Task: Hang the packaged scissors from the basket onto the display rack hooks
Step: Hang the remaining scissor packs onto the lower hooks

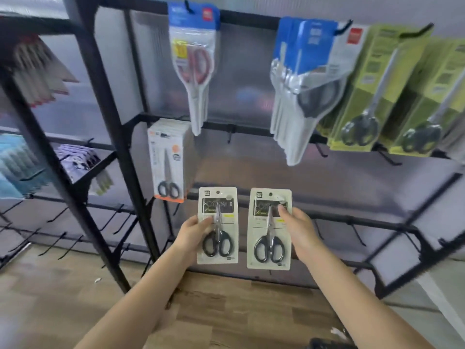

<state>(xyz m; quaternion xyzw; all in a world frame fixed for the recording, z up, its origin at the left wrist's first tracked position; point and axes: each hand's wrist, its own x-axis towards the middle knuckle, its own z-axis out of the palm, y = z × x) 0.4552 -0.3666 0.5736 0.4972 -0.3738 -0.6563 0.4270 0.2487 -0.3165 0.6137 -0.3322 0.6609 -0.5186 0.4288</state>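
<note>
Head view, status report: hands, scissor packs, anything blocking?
Left hand grips left scissors pack. Right hand grips right scissors pack. Neither hung yet. Nothing blocking.

Both arms extended forward; left hand (192, 231) and right hand (298, 229) raised, fingers and thumbs pinching.

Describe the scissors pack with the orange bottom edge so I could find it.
Start at the black display rack; on its middle bar, far left, hangs the white pack. It holds black-handled scissors, and alone has an orange strip along its bottom; the packs above have blue tops.
</note>
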